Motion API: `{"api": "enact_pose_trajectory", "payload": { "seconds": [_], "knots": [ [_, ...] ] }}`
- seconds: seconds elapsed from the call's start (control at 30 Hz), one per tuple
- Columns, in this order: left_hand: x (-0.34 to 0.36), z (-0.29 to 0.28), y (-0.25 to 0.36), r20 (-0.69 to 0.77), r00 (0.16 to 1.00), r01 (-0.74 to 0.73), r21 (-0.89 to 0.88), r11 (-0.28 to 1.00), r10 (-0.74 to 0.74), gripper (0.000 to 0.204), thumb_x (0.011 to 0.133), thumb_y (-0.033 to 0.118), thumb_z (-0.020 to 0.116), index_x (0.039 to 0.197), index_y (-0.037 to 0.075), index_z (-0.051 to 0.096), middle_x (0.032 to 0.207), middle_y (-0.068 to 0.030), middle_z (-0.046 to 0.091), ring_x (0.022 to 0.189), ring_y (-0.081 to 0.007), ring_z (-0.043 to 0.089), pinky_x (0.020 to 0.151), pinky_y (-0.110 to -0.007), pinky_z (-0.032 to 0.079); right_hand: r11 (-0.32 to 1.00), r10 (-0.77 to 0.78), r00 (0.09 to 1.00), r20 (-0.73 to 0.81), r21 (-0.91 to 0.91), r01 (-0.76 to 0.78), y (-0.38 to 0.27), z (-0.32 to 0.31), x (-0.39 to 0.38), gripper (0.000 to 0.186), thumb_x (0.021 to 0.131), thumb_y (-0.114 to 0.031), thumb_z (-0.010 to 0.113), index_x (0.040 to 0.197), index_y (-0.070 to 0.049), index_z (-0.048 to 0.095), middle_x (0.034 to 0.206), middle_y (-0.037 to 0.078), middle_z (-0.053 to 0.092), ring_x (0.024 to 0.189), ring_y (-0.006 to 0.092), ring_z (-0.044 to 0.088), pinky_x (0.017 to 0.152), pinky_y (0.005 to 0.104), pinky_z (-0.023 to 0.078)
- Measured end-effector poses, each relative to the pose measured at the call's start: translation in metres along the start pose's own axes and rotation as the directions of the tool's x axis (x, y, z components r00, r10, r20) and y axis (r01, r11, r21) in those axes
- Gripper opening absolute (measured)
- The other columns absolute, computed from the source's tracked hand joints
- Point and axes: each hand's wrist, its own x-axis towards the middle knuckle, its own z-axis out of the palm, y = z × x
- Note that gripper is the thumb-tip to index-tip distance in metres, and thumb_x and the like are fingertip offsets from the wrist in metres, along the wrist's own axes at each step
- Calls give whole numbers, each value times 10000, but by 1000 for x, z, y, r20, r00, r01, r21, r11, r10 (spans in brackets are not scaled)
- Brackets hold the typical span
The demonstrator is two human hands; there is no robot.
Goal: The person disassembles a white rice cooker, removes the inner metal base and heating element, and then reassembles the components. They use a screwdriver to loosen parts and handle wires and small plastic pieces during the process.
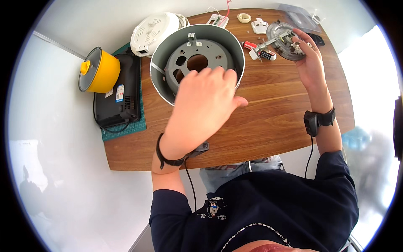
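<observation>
A deep round metal drum, grey inside with a holed plate at its bottom, stands open side up in the table's middle. Over its near rim bends my left hand; the thumb sticks out to the right, and the fingertips are hidden inside. At the far right, my right hand reaches over a clear round dish of small metal parts. Its thumb and fingers are drawn together above the parts; anything pinched is too small to name. A thin greyish rod lies across the dish's left edge.
A yellow pot sits on a black appliance over a green cutting mat at left. Behind the drum are a white round cover, a tape roll and a white plastic piece. Red-and-white tools lie beside the dish.
</observation>
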Motion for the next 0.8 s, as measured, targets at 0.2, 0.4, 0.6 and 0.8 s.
{"api": "enact_pose_trajectory", "payload": {
  "seconds": [0.2, 0.4, 0.6, 0.8],
  "knots": [
    [7, 21, 0, 51, 996, 70, 48, 996, -72, 257, 947, 233, 754, 912, 39, 589, 790, -106, 672, 786, -302, 699, 652, -426, 521, 1000, -12, 999, -33, -5, 12, -1, 4, -1, 339, 1035, -49, 618, 1370, -2, 637, 1182, 66, 733, 1053, 146, 717, 946, 315, 590],
    [6, -14, -17, -166, 974, 141, -100, 985, -156, 159, 954, 130, 699, 900, 44, 576, 825, -110, 673, 797, -342, 687, 657, -440, 521, 1000, -2, 999, -49, -3, 2, -3, -1, -2, 357, 1029, -47, 614, 1382, 7, 623, 1181, 85, 726, 1054, 156, 720, 919, 320, 601],
    [-10, -51, -45, -229, 909, 221, -444, 868, -349, 119, 1018, 168, 664, 1025, 51, 679, 808, -109, 692, 673, -228, 645, 612, -337, 472, 1000, -4, 998, -68, 23, 6, -1, -6, -1, 371, 1051, -52, 573, 1417, 2, 595, 1201, 89, 724, 1091, 160, 714, 961, 331, 600],
    [-1, -34, -97, -351, 629, -203, -935, 290, -694, 284, 1110, 239, 577, 1120, -18, 696, 1026, -46, 743, 907, -119, 654, 813, -264, 510, 986, -94, 995, -38, 136, 99, -10, -1, 2, 384, 1073, -50, 536, 1452, 3, 568, 1228, 77, 704, 1125, 156, 698, 1004, 341, 595]
  ]
}}
